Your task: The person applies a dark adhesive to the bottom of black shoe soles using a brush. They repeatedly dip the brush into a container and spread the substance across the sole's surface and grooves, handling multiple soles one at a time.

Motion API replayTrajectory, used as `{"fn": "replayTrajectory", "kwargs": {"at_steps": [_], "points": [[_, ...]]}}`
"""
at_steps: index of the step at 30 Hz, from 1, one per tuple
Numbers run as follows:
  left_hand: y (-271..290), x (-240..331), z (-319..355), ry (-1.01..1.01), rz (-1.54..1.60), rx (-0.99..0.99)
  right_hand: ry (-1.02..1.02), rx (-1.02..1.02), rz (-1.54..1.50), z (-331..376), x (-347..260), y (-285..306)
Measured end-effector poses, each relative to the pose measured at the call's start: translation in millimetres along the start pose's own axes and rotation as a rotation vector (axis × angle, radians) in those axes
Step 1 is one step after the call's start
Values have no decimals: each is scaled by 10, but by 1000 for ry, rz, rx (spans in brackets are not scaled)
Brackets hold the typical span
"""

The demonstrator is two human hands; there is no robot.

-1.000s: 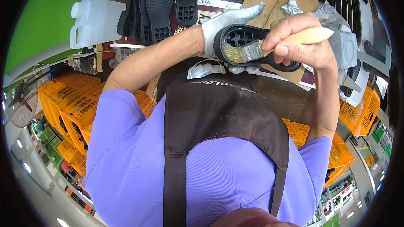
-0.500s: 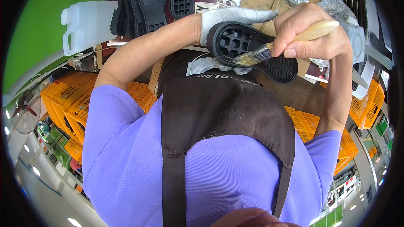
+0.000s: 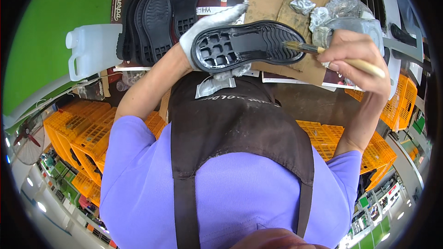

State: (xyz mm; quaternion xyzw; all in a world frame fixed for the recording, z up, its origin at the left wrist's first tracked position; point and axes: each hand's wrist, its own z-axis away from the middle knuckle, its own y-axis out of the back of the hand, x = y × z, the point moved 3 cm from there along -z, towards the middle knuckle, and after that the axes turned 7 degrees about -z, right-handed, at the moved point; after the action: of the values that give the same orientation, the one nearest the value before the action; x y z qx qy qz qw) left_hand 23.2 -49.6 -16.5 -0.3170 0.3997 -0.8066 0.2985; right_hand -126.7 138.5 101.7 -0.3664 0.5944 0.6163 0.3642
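Observation:
A black shoe sole is held level over the front of the bench, its wavy-ribbed toe end to the right. My left hand, in a whitish glove, grips it from behind and below at the heel end. Wet shine shows around the square heel pockets and along the inner rim. In my bare right hand is a paintbrush with a pale wooden handle. Its bristle tips touch the ribbed toe part of the sole. The gloved fingers beneath the sole are mostly hidden.
Several black soles stand at the back left, beside a white plastic jug. Stained cardboard lies behind the held sole. A clear container and crumpled plastic sit close behind my right hand. Orange crates are below the bench.
The sole has turned from slanting down to the right to nearly level, and its inner face shows more fully. The brush has gone from the heel part to the toe part.

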Motion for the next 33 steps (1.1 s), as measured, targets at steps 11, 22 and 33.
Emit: {"fn": "replayTrajectory", "kwargs": {"at_steps": [11, 22, 33], "points": [[-250, -52, 125, -172, 55, -109, 128, 355, 238, 69, -142, -362], [-275, -149, 116, -205, -91, -186, -53, 580, 405, 180, -37, -360], [-419, -254, 26, -274, -699, 96, -71, 824, 510, -44, 76, -507]]}}
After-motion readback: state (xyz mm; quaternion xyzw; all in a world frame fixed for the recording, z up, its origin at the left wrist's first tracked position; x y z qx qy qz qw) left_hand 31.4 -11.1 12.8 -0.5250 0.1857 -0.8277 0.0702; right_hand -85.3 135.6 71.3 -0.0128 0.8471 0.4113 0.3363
